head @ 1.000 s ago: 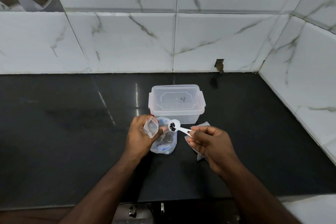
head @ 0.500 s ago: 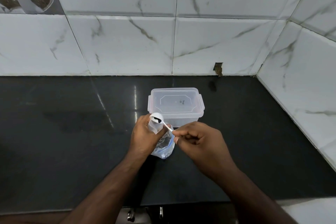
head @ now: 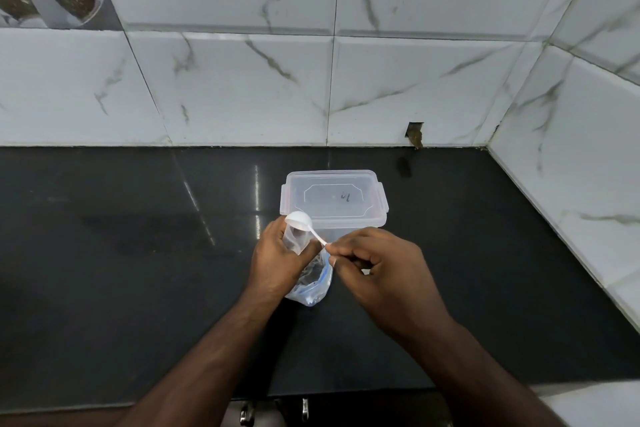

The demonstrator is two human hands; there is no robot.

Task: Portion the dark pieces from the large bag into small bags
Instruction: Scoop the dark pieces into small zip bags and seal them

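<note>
Since a second ago you've swung the spoon [head: 300,220] left, from over the large bag to the mouth of the small bag, and turned its bowl over; the dark pieces that sat in it no longer show. Your right hand [head: 375,262] pinches the thin white handle between thumb and fingertips, other fingers curled in. Your left hand [head: 277,258] wraps around the small bag [head: 295,242], a clear pouch held upright, thumb across its front; the spoon bowl sits right at its top edge. The large bag [head: 313,282], clear with a blue strip and dark pieces [head: 311,272] inside, lies on the black counter [head: 121,253] just under and between both hands. Behind them stands a clear lidded box [head: 334,199]; a handwritten mark on its lid, not readable. White marble tiles [head: 242,87] back the counter.
</note>
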